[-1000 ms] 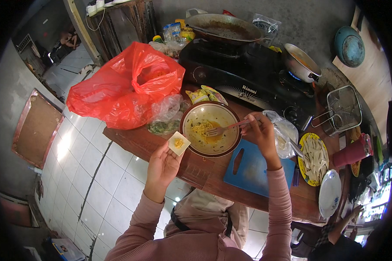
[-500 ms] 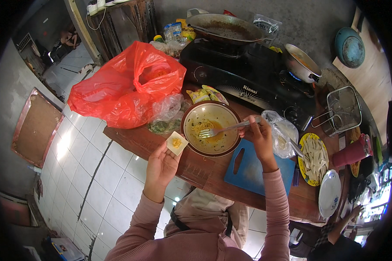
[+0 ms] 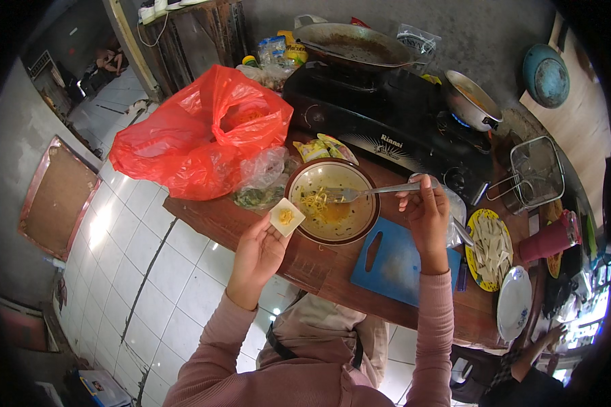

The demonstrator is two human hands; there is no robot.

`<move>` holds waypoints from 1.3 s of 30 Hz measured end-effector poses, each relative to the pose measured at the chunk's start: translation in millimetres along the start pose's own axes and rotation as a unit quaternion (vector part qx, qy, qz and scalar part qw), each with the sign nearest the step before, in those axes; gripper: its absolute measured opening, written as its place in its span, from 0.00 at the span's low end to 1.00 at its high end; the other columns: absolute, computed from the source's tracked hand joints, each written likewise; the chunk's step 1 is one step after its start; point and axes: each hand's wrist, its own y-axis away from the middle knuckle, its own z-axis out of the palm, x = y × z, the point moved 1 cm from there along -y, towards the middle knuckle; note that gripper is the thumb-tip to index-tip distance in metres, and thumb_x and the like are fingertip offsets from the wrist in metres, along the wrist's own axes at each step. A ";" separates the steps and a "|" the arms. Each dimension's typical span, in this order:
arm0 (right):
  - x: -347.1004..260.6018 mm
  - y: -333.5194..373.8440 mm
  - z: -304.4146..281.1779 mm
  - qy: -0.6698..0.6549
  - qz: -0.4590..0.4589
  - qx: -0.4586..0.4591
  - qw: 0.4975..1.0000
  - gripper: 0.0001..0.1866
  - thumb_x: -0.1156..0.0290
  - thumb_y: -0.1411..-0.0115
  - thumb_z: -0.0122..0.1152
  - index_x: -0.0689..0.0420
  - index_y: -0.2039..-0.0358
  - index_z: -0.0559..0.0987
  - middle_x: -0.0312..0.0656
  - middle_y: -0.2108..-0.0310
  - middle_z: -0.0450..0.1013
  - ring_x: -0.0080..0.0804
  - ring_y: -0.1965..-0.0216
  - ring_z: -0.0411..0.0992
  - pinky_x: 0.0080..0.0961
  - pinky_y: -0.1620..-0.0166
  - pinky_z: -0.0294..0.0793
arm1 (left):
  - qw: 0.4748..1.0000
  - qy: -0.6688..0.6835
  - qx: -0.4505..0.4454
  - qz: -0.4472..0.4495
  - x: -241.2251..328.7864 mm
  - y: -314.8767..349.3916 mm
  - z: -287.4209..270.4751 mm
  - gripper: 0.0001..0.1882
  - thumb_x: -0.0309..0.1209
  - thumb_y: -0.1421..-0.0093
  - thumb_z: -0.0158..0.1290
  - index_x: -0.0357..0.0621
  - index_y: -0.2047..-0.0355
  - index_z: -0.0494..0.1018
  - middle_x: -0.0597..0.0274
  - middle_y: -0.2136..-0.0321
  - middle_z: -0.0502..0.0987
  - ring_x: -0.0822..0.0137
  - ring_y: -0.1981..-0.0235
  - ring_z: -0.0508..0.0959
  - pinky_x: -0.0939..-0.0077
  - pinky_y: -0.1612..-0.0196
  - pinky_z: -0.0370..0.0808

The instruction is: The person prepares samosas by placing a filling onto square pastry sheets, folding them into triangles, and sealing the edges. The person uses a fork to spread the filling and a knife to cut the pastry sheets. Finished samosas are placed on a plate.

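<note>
On the fingertips of my left hand point(image 3: 259, 252) rests a square pale dough wrapper point(image 3: 278, 220), with a small dab of yellow filling point(image 3: 286, 216) at its middle. The wrapper sits beside the near-left rim of a cream bowl point(image 3: 354, 178) with a brown edge. Inside the bowl are yellow shreds point(image 3: 314, 202), orange-yellow liquid and dark specks. My right hand point(image 3: 429, 220) grips a metal fork point(image 3: 387, 190) by the end of its handle. The fork's tines reach into the bowl at the shreds and are partly hidden among them.
A blue cutting board point(image 3: 397, 264) lies right of the bowl. Beyond it are a yellow plate point(image 3: 475, 275) of pale strips, a white plate point(image 3: 514, 302) and a pink tumbler point(image 3: 548, 236). A red plastic bag point(image 3: 183, 142) stands left. Behind is a black stove point(image 3: 366, 112) with a lit burner.
The wrapper in my left hand has shifted right, up to the bowl's rim. My right hand has moved right, and the fork lies at a flatter angle, its tines now turned among the shreds.
</note>
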 end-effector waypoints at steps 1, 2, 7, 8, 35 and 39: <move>-3.8 0.5 2.2 -0.001 -0.011 -0.009 1.000 0.13 0.63 0.34 0.44 0.61 0.63 0.71 0.43 0.74 0.74 0.22 0.77 0.70 0.16 0.71 0.70 | 1.000 0.003 -0.024 -0.006 -1.1 -0.5 3.3 0.18 0.27 0.35 0.39 0.25 0.49 0.59 0.45 0.49 0.67 0.58 0.45 0.67 0.66 0.40 0.64; -7.8 1.3 4.6 -0.003 -0.023 -0.018 1.000 0.13 0.63 0.34 0.44 0.61 0.63 0.71 0.43 0.74 0.74 0.23 0.77 0.70 0.16 0.71 0.70 | 1.000 0.000 -0.019 -0.008 -2.2 -1.1 6.0 0.17 0.27 0.35 0.39 0.26 0.50 0.60 0.46 0.50 0.67 0.58 0.46 0.67 0.65 0.40 0.64; -14.2 13.1 18.6 0.015 -0.001 -0.022 1.000 0.14 0.62 0.35 0.48 0.62 0.64 0.71 0.44 0.74 0.74 0.25 0.75 0.71 0.21 0.69 0.73 | 0.998 -0.017 -0.052 -0.033 -9.3 -1.4 19.7 0.16 0.27 0.35 0.40 0.27 0.51 0.61 0.49 0.51 0.68 0.60 0.47 0.69 0.66 0.41 0.66; -13.1 14.9 20.5 0.025 -0.005 -0.026 0.999 0.14 0.63 0.35 0.47 0.62 0.64 0.71 0.44 0.74 0.74 0.26 0.75 0.71 0.21 0.68 0.73 | 0.997 -0.013 -0.060 -0.044 -11.3 -0.5 21.6 0.16 0.27 0.35 0.40 0.27 0.51 0.61 0.49 0.51 0.68 0.60 0.47 0.69 0.66 0.41 0.66; -31.5 29.7 9.9 0.097 -0.049 -0.017 0.994 0.15 0.62 0.36 0.48 0.64 0.64 0.71 0.47 0.75 0.74 0.27 0.78 0.72 0.21 0.71 0.73 | 0.993 0.048 -0.054 -0.098 -17.9 1.3 24.5 0.19 0.26 0.34 0.35 0.27 0.46 0.56 0.46 0.47 0.64 0.58 0.43 0.65 0.65 0.39 0.64; -33.9 29.8 8.8 0.082 -0.057 -0.016 0.995 0.16 0.62 0.36 0.48 0.64 0.64 0.71 0.47 0.75 0.74 0.27 0.78 0.72 0.21 0.71 0.73 | 0.993 0.041 -0.053 -0.101 -20.5 1.2 24.6 0.18 0.26 0.34 0.36 0.27 0.46 0.57 0.46 0.47 0.64 0.58 0.43 0.65 0.65 0.40 0.64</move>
